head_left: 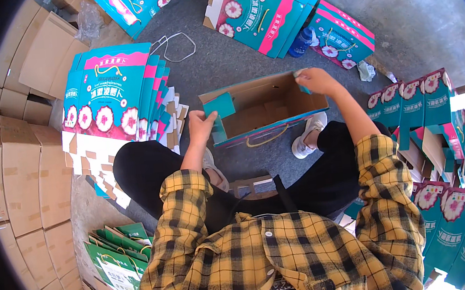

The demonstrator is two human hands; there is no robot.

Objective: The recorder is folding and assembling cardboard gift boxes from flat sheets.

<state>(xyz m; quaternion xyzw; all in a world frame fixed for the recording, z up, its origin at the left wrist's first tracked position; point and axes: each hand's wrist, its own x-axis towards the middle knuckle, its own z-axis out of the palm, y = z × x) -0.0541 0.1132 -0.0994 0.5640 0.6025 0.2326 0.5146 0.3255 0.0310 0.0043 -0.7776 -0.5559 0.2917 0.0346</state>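
Between my knees an open-topped cardboard gift box (265,111) stands with its bare brown inside facing up. Its outer side is teal and pink, and a yellow cord handle hangs on the near wall. My left hand (201,126) pinches the teal flap at the box's left end, thumb on top. At the far right corner, my right hand (318,81) has its fingers closed on the rim and a small teal flap there. The fingertips of both hands are partly hidden by the cardboard.
A stack of flat teal cartons (110,95) lies left, with another flat stack (264,13) ahead. Beside that stand a blue bottle (301,42) and a finished box (342,36). Made-up boxes (424,98) line the right; brown cartons (22,171) are piled left. Green bags (117,256) lie lower left.
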